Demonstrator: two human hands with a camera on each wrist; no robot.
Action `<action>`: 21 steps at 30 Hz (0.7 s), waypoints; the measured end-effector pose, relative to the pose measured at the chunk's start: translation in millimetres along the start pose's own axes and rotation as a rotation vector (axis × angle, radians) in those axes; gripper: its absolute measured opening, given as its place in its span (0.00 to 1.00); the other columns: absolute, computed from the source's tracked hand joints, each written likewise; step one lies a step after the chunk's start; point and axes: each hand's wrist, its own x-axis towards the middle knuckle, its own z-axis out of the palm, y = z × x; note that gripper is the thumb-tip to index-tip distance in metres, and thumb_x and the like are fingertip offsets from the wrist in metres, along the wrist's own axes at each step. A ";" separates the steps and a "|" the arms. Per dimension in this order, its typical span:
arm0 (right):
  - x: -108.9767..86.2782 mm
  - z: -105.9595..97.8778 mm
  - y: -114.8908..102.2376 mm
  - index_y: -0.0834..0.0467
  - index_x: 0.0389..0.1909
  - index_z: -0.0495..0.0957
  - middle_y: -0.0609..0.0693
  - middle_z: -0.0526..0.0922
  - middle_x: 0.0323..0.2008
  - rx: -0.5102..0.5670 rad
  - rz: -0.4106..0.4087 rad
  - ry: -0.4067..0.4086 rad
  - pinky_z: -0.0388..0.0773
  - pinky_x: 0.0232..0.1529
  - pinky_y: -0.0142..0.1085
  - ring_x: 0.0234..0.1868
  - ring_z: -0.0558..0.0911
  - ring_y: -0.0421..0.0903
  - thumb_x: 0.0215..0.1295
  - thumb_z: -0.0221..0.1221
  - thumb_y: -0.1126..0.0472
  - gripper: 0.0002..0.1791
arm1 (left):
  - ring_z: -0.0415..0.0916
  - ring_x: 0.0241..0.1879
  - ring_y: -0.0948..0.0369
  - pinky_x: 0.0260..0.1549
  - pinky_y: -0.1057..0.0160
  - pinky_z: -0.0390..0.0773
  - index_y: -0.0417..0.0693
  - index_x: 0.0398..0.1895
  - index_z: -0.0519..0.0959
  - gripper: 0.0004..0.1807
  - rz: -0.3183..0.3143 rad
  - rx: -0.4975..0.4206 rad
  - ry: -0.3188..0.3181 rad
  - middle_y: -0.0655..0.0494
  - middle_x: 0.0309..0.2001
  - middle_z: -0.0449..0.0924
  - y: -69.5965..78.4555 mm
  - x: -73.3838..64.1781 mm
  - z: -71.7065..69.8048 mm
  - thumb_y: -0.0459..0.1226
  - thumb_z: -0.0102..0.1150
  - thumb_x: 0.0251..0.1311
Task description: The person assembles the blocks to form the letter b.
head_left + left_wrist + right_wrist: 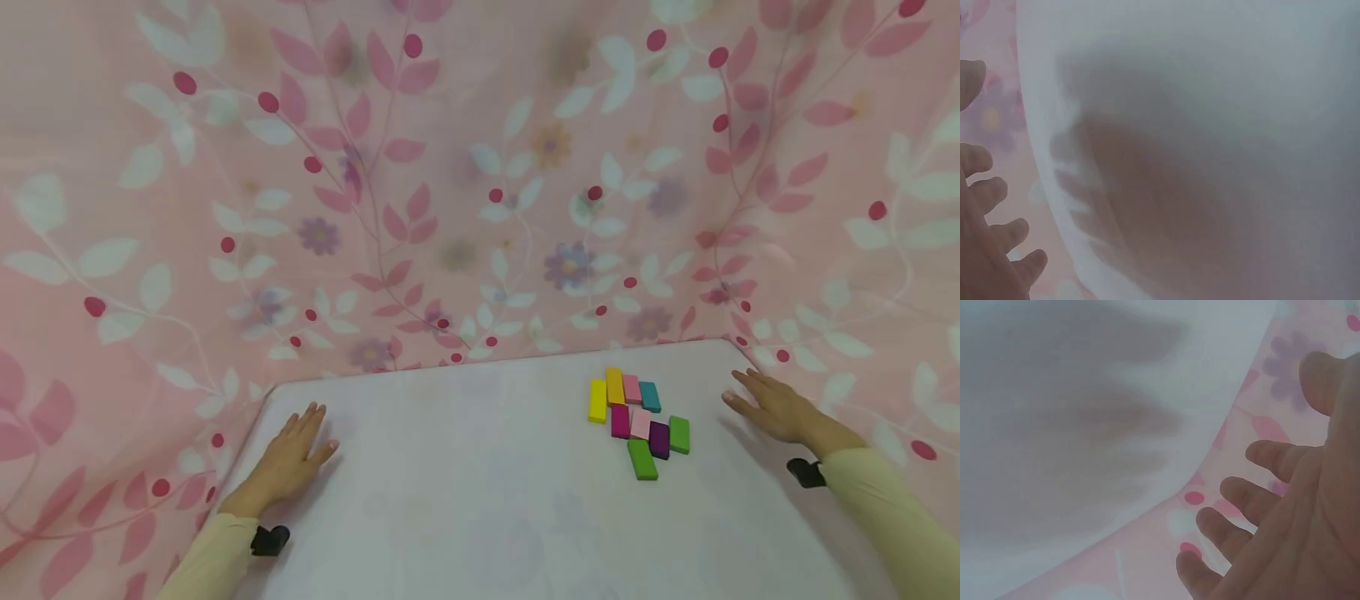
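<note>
On the right half of the white table (450,467) lies a loose group of small coloured blocks. At its back are a yellow block (597,402), an orange block (615,387), a pink block (632,389) and a teal block (650,397). Closer in lie a magenta block (620,421), a light pink block (641,424), a dark purple block (659,440) and two green blocks (679,435). My right hand (776,408), fingers spread and holding nothing, is to the right of the group. Far from the blocks, my left hand (288,458) is over the table's left side, empty with fingers extended.
A pink floral cloth (465,208) hangs behind and at both sides of the table. Each wrist carries a small black device (270,541). Soft hand shadows fall on the white surface in both wrist views.
</note>
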 end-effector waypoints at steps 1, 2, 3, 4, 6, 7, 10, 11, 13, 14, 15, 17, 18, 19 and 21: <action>-0.4 -0.2 -2.5 0.77 0.74 0.60 0.87 0.58 0.72 0.001 0.001 -0.005 0.57 0.64 0.81 0.70 0.59 0.85 0.82 0.48 0.41 0.43 | 0.48 0.77 0.22 0.68 0.20 0.53 0.32 0.82 0.57 0.43 0.013 0.001 0.001 0.27 0.81 0.53 5.1 3.4 1.5 0.53 0.54 0.78; -0.6 0.4 -5.1 0.77 0.75 0.60 0.86 0.58 0.72 -0.002 0.001 -0.010 0.57 0.65 0.81 0.70 0.59 0.85 0.82 0.49 0.40 0.43 | 0.48 0.78 0.22 0.69 0.20 0.53 0.33 0.82 0.57 0.43 0.023 0.000 -0.002 0.28 0.81 0.53 11.1 6.5 3.3 0.53 0.54 0.78; -1.0 1.5 -7.5 0.76 0.75 0.60 0.86 0.58 0.72 -0.002 0.007 -0.020 0.57 0.65 0.81 0.71 0.59 0.85 0.81 0.50 0.40 0.44 | 0.48 0.78 0.23 0.69 0.20 0.53 0.33 0.82 0.57 0.43 0.033 -0.003 -0.009 0.28 0.82 0.53 17.5 9.4 5.6 0.53 0.54 0.78; -1.6 3.3 -10.3 0.75 0.76 0.60 0.85 0.58 0.72 -0.004 0.011 -0.029 0.57 0.66 0.80 0.71 0.59 0.85 0.81 0.51 0.40 0.44 | 0.48 0.78 0.23 0.69 0.21 0.53 0.33 0.82 0.57 0.42 0.048 -0.003 -0.011 0.29 0.82 0.54 23.8 12.2 9.1 0.52 0.55 0.78; -3.0 8.0 -15.8 0.74 0.76 0.61 0.84 0.59 0.73 -0.008 0.013 -0.034 0.58 0.66 0.79 0.71 0.60 0.84 0.80 0.53 0.40 0.44 | 0.49 0.79 0.25 0.71 0.22 0.53 0.33 0.82 0.58 0.42 0.080 -0.005 -0.024 0.30 0.82 0.54 38.0 17.3 17.1 0.52 0.55 0.78; -3.8 10.8 -18.2 0.74 0.76 0.61 0.84 0.59 0.73 -0.007 0.010 -0.034 0.58 0.66 0.79 0.71 0.60 0.84 0.79 0.54 0.40 0.44 | 0.49 0.79 0.25 0.71 0.23 0.54 0.33 0.82 0.58 0.41 0.100 -0.005 -0.028 0.31 0.82 0.55 45.6 19.7 21.8 0.51 0.55 0.78; -6.2 18.3 -26.4 0.71 0.76 0.62 0.82 0.60 0.73 -0.007 0.001 -0.037 0.60 0.66 0.78 0.71 0.61 0.83 0.77 0.57 0.40 0.44 | 0.49 0.80 0.28 0.73 0.25 0.55 0.34 0.82 0.58 0.41 0.149 -0.018 -0.063 0.33 0.82 0.55 70.7 27.5 36.3 0.51 0.55 0.78; -6.9 20.1 -29.0 0.71 0.77 0.63 0.82 0.61 0.74 -0.004 -0.004 -0.037 0.61 0.66 0.78 0.71 0.62 0.83 0.77 0.58 0.40 0.44 | 0.49 0.81 0.29 0.73 0.26 0.55 0.34 0.82 0.58 0.41 0.163 -0.023 -0.083 0.34 0.83 0.54 79.9 29.9 40.7 0.52 0.54 0.79; -8.2 23.0 -34.3 0.69 0.77 0.64 0.81 0.61 0.74 0.002 -0.014 -0.036 0.62 0.65 0.78 0.71 0.62 0.82 0.76 0.59 0.40 0.44 | 0.48 0.82 0.31 0.74 0.27 0.54 0.36 0.83 0.57 0.42 0.187 -0.038 -0.122 0.36 0.83 0.53 98.3 35.2 50.3 0.53 0.53 0.79; -8.9 24.2 -37.4 0.68 0.77 0.64 0.80 0.62 0.74 0.002 -0.017 -0.037 0.63 0.65 0.78 0.71 0.62 0.82 0.75 0.60 0.40 0.44 | 0.47 0.82 0.32 0.75 0.27 0.53 0.37 0.83 0.57 0.42 0.200 -0.047 -0.144 0.36 0.84 0.53 107.5 37.9 55.1 0.53 0.53 0.79; -9.5 25.5 -40.4 0.68 0.77 0.64 0.80 0.62 0.74 0.006 -0.025 -0.034 0.63 0.65 0.78 0.71 0.63 0.82 0.75 0.60 0.40 0.44 | 0.47 0.82 0.32 0.76 0.28 0.53 0.37 0.84 0.57 0.42 0.214 -0.055 -0.162 0.37 0.84 0.52 116.9 40.4 59.9 0.54 0.52 0.79; -11.6 27.4 -47.5 0.67 0.77 0.64 0.79 0.63 0.74 0.015 -0.036 -0.032 0.64 0.65 0.78 0.71 0.63 0.82 0.74 0.61 0.41 0.44 | 0.47 0.83 0.33 0.76 0.29 0.53 0.38 0.84 0.57 0.41 0.247 -0.070 -0.189 0.38 0.84 0.52 135.5 45.8 69.8 0.54 0.51 0.79; -12.8 28.5 -51.2 0.67 0.77 0.65 0.79 0.63 0.74 0.018 -0.042 -0.031 0.64 0.64 0.77 0.72 0.64 0.81 0.74 0.62 0.41 0.44 | 0.47 0.83 0.33 0.76 0.30 0.53 0.38 0.84 0.57 0.41 0.269 -0.074 -0.198 0.39 0.84 0.53 144.9 48.7 74.7 0.55 0.51 0.80; -14.1 29.6 -54.8 0.66 0.77 0.65 0.79 0.64 0.74 0.020 -0.050 -0.030 0.65 0.64 0.78 0.71 0.64 0.81 0.73 0.63 0.40 0.44 | 0.47 0.83 0.33 0.76 0.30 0.54 0.38 0.84 0.57 0.41 0.292 -0.078 -0.208 0.39 0.84 0.53 154.3 51.5 79.2 0.55 0.51 0.80; -17.0 31.9 -62.1 0.66 0.77 0.66 0.78 0.64 0.74 0.030 -0.061 -0.028 0.66 0.63 0.77 0.72 0.64 0.81 0.72 0.64 0.40 0.44 | 0.47 0.83 0.34 0.77 0.31 0.54 0.40 0.84 0.57 0.41 0.328 -0.081 -0.234 0.41 0.85 0.52 173.4 56.8 87.4 0.56 0.50 0.80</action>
